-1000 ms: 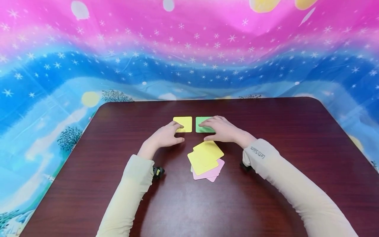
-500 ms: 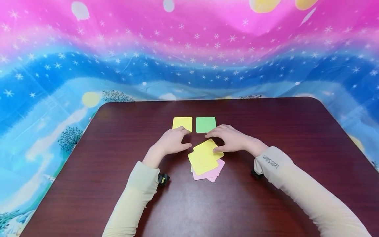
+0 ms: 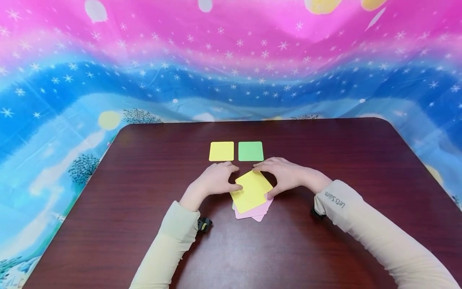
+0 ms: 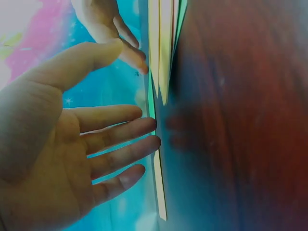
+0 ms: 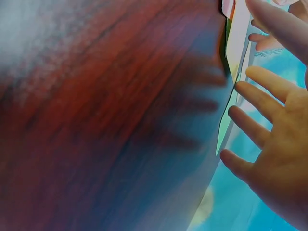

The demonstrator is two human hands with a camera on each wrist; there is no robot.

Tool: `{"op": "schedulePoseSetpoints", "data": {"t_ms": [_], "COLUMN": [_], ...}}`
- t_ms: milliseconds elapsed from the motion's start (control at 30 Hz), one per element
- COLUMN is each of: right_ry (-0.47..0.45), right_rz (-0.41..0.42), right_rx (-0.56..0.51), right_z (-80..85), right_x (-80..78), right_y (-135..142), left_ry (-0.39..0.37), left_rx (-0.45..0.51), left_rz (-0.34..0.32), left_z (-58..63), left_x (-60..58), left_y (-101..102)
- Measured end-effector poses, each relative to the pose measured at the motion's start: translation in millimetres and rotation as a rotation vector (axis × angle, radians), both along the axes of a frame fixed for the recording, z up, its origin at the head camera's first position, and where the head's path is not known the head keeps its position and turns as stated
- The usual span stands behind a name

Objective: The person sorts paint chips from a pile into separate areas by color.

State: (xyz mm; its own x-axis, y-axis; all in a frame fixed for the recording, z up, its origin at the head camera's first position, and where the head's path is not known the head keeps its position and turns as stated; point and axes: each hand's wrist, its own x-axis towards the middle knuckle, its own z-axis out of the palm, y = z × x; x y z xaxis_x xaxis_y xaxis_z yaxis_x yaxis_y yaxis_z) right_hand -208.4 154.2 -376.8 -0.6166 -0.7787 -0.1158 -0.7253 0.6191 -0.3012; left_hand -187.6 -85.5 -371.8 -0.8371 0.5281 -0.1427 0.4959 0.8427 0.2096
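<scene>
In the head view, a loose pile of square-looking, round-cornered cards lies fanned on the table, with a yellow card point(image 3: 250, 192) on top and a pink card point(image 3: 252, 210) showing below. A sliver of green peeks out at the pile's left edge. My left hand point(image 3: 214, 179) is at the pile's left side, its thumb over the yellow card. Opposite it, my right hand point(image 3: 288, 174) spans the pile's upper right edge. Both wrist views show extended, spread fingers on the left hand point(image 4: 62, 144) and the right hand point(image 5: 284, 130). Actual contact with the cards cannot be made out.
Beyond the hands, a single yellow card point(image 3: 221, 151) and a green card point(image 3: 250, 151) lie side by side with a narrow gap. The dark wooden table point(image 3: 151, 152) has rounded far corners. A patterned cloth point(image 3: 231, 60) hangs behind its far edge.
Both hands have drawn back from the far yellow and green cards to the pile, uncovering those two cards. The two far cards and the pile stay essentially in place.
</scene>
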Motion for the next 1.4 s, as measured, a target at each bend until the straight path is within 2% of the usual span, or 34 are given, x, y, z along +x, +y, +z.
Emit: {"op": "schedulePoseSetpoints", "data": {"t_ms": [200, 333, 767, 1067, 1400], "right_ry": [-0.019, -0.019, -0.018, 0.015, 0.100], "right_rz": [0.016, 0.017, -0.014, -0.013, -0.003], "right_rx": [0.012, 0.017, 0.035, -0.004, -0.061], "right_z": [-1.3, -1.9, -1.0, 1.6, 5.1], "right_x": [1.0, 0.7, -0.2, -0.1, -2.5], "right_y": [-1, -3, -4, -4, -6], "left_ry": [-0.017, 0.003, 0.010, 0.012, 0.023], "left_rx": [-0.022, -0.040, -0.065, -0.085, -0.062], "left_rz": [-0.022, -0.022, -0.020, -0.015, -0.018], "left_z": [-1.3, -0.2, -1.0, -3.4, -1.7], "left_x": [5.8, 8.6, 12.5, 13.6, 11.3], "left_y": [6, 9, 12, 14, 14]}}
